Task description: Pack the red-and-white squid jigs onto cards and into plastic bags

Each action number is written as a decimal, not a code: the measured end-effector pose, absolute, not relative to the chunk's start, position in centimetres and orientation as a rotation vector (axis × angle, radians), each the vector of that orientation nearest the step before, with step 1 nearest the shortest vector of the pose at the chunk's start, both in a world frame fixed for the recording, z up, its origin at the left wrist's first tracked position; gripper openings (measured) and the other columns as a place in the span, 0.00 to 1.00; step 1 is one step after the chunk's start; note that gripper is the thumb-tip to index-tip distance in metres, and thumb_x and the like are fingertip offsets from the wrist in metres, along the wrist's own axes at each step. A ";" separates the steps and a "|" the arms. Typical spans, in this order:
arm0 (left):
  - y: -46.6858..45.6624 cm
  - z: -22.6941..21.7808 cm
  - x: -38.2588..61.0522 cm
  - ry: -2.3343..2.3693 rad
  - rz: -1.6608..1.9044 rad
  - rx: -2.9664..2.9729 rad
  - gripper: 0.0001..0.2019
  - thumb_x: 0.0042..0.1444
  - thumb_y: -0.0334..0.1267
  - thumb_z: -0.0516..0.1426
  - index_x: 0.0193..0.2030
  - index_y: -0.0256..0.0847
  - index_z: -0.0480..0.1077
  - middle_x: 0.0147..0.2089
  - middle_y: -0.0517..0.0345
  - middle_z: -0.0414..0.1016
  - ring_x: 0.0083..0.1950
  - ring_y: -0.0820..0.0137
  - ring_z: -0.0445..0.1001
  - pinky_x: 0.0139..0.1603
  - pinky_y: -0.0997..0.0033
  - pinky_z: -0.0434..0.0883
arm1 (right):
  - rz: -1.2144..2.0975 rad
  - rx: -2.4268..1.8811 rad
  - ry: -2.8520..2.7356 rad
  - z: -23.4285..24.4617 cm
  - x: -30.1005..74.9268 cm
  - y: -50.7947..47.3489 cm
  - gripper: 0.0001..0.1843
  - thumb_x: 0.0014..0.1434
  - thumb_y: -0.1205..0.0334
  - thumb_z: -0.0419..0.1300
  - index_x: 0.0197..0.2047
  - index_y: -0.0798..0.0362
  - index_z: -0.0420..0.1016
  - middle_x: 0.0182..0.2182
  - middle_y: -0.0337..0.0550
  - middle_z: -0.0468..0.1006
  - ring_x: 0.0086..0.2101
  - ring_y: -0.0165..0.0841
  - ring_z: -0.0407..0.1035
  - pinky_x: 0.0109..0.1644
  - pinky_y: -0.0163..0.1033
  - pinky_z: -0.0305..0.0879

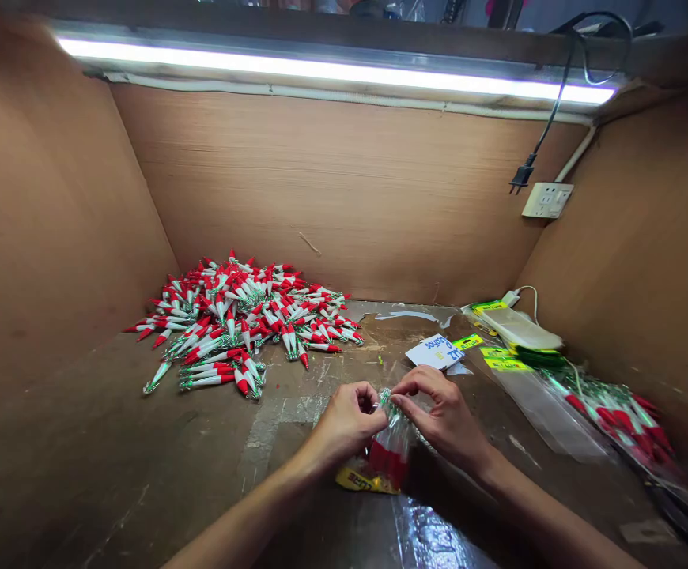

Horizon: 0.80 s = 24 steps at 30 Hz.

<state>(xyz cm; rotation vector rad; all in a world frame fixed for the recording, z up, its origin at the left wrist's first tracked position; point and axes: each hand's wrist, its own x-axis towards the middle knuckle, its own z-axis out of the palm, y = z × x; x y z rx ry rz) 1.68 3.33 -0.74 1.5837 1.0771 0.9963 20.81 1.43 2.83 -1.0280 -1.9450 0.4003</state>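
A clear plastic bag [400,435] of red-and-white squid lures [387,458] lies between my hands, its yellow header [361,480] towards me. My left hand [349,415] is closed in a pinch at the left of the bag's far end. From the right, the fingers of my right hand [442,411] pinch that same end, where green-and-silver hook crowns [384,397] show. My fingertips hide part of the plastic there. Just beyond my right hand are a white card [432,352] with blue writing and a small yellow header [467,342].
Loose red-and-white lures [249,308] are heaped at the back left. To the right lie flat bags with yellow-green headers [504,359], a stack of bags [516,324] and a bagged bunch of lures [622,419]. A plug [522,174] hangs near the outlet [547,200]. Wooden panels enclose three sides.
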 end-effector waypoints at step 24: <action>3.2 0.3 1.7 0.937 1.121 1.549 0.12 0.55 0.41 0.66 0.41 0.35 0.75 0.39 0.50 0.80 0.38 0.65 0.77 0.41 0.69 0.72 | 0.613 -1.112 -1.824 2.5 21.9 2.7 0.14 0.69 0.57 0.54 0.48 0.49 0.80 0.42 0.45 0.82 0.43 0.38 0.75 0.48 0.42 0.69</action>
